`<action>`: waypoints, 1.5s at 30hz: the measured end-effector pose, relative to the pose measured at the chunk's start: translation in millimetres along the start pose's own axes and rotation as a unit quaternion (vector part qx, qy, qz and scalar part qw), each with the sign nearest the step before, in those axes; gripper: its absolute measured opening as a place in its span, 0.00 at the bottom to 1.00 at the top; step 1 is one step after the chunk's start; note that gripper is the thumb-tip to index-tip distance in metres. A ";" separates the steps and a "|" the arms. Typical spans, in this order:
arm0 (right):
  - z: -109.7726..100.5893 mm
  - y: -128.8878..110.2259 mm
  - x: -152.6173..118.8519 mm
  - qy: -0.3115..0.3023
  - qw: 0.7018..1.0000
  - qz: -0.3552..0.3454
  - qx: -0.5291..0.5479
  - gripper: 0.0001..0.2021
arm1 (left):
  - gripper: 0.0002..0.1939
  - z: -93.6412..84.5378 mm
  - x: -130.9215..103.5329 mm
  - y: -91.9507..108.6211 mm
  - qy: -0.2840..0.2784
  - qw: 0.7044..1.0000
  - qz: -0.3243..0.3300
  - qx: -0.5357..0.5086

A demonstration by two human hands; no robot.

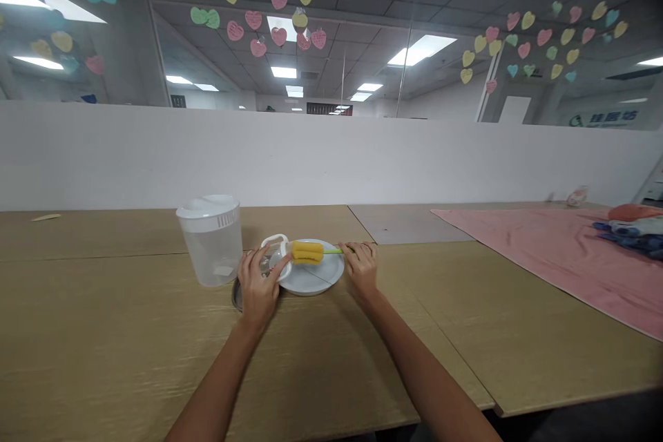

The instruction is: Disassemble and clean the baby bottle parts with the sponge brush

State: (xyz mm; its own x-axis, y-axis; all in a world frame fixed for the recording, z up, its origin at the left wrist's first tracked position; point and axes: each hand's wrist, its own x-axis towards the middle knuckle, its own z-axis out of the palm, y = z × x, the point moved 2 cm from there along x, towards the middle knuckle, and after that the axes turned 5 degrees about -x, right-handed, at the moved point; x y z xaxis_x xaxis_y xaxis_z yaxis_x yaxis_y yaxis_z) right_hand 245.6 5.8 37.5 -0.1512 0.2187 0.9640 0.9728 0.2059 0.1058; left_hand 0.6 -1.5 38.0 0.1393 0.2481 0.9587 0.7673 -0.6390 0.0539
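Observation:
My left hand (259, 289) is closed around a clear cup with a white rim and handle (282, 240), tipped on its side with its mouth to the right. Most of the cup's body hides behind my fingers. In my right hand (361, 268) is the thin green handle of a sponge bottle brush (307, 253). Its yellow head points left, close to the cup's mouth; whether the tip is inside I cannot tell. Below both lies a white plate (309, 284). A round, dark-rimmed dish (237, 297) shows partly under my left hand.
Left of my hands stands a translucent bucket (212, 248) with a white lid. A pink cloth (549, 248) covers the table's right side, with folded fabrics (632, 231) on it. A small object (577, 196) sits by the white partition (331, 159). A flat piece (45, 217) lies far left.

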 end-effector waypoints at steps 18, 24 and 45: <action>6.2 5.1 -5.3 -0.165 0.934 0.316 -0.002 0.18 | 0.29 1.1 -0.2 -2.0 -0.055 0.997 0.011 0.052; 6.2 5.4 -4.5 -0.175 0.920 0.349 0.033 0.18 | 0.21 3.3 0.2 -4.0 -0.051 0.997 -0.032 0.039; 23.4 0.1 -18.2 -0.450 0.828 0.330 0.051 0.17 | 0.22 -2.0 -5.3 13.6 0.073 0.992 -0.035 -0.095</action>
State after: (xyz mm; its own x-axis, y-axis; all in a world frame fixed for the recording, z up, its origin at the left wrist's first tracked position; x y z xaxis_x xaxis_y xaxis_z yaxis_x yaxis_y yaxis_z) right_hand 244.3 24.2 14.3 0.2930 0.9292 0.2254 0.8825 -0.1721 -0.4376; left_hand 9.0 -12.9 34.2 -0.0133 0.1985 0.9800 0.6379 -0.7530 0.1612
